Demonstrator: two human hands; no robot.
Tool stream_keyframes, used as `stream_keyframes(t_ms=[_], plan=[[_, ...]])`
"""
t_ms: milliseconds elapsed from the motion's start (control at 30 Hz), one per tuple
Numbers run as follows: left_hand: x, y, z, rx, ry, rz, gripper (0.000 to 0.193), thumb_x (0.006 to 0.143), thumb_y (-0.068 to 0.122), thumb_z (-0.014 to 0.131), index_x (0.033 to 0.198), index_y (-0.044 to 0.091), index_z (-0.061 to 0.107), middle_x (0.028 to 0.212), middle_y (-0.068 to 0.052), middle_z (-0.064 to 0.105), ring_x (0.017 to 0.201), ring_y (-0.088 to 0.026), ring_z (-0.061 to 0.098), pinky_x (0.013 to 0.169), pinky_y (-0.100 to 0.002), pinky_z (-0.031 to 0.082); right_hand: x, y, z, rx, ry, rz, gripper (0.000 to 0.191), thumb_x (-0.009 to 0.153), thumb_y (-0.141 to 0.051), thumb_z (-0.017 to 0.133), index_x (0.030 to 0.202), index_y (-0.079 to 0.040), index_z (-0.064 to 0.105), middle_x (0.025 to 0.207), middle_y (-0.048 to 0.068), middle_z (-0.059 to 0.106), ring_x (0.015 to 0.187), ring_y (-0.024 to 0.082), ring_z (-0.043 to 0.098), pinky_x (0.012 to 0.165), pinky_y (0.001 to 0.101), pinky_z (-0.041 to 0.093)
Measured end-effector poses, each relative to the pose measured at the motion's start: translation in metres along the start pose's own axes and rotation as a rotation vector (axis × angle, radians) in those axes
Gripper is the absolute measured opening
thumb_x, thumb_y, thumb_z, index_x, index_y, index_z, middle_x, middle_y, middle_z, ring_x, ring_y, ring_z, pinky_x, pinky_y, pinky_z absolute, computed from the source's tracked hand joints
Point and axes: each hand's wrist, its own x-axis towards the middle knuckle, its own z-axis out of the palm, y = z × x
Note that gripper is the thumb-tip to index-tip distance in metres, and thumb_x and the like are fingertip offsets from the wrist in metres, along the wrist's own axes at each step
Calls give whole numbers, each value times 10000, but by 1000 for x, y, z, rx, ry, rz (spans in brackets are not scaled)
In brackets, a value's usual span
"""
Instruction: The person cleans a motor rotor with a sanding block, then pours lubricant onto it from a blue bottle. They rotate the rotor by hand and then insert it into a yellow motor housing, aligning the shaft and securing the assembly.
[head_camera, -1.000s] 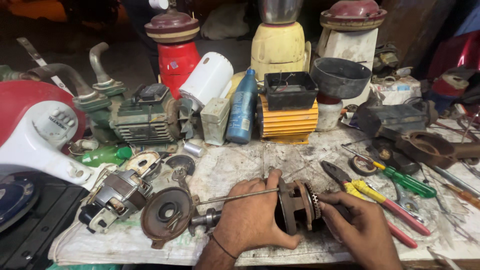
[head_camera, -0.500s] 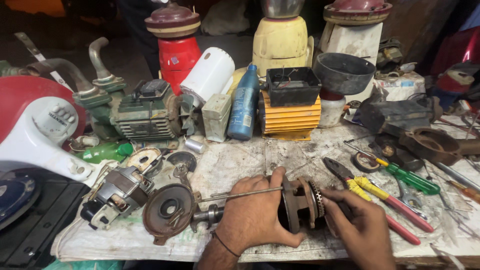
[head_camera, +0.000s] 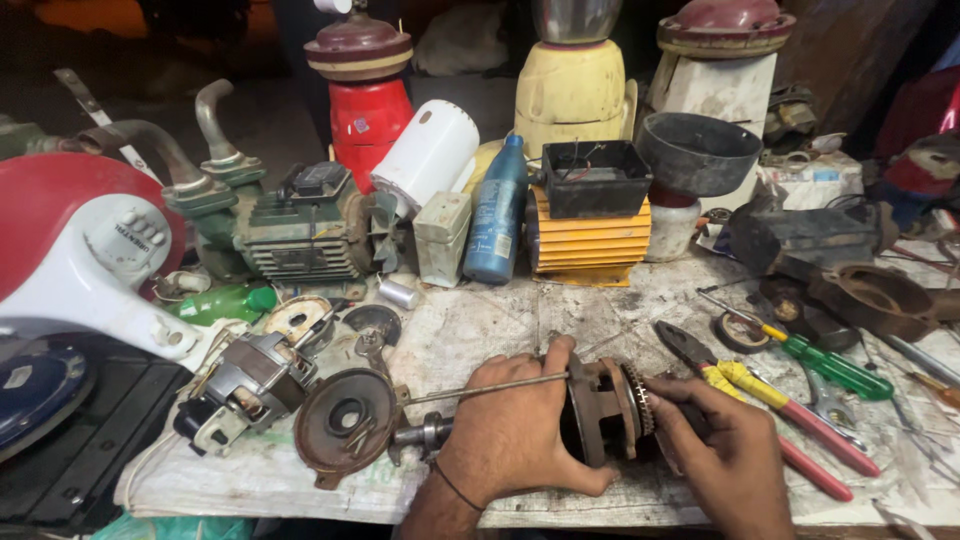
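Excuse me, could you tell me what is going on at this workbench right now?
A person is working on a small motor assembly lying on a cluttered workbench. The left hand grips its front end beside a thin metal rod, while the right hand touches the rear, near a toothed ring. Yellow-handled pliers, a green screwdriver and a rusty end cover lie nearby.

A dark, greasy motor rotor assembly (head_camera: 608, 410) lies on its side near the worktop's (head_camera: 500, 320) front edge, its thin rod (head_camera: 480, 388) apparently pointing left.
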Motion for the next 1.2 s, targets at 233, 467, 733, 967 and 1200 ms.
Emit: stream_keyframes(t_ms=[233,467,733,967,1200], plan=[[-2,-3,2,-2,11,16,1198,561,649,820,1433,-79,442,1005,-240,691,1017,-373,678,999,-436,473,0,9,-7,-75,-88,-65,234,904,-25,671,1121,21,746,716,40,663,613,65,559,523,221,422],[-7,3,14,86,282,49,1202,475,616,878,1346,-96,454,1181,-276,626,1131,-415,601,957,-547,437,8,11,-1,105,-58,-129,425,928,-9,682,1336,6,565,979,91,718,748,82,609,563,212,461],[-4,-4,7,-12,22,-34,1157,565,615,816,1421,-64,435,1107,-259,658,1079,-395,648,1009,-494,466,13,7,-7,90,-90,89,293,911,-8,716,1183,62,630,879,145,721,620,117,572,466,261,394],[-6,-1,6,-13,50,-21,1174,546,627,824,1423,-60,456,1014,-239,690,1002,-371,675,975,-462,485,12,10,-6,181,-122,12,264,960,-12,699,1201,61,621,832,109,672,587,94,522,450,240,385],[-5,-4,6,-32,44,-4,1189,563,644,817,1430,-80,445,973,-229,700,951,-356,699,966,-431,503,11,19,-10,156,-52,-31,236,900,-22,679,1121,44,626,867,38,678,675,57,559,533,214,424]])
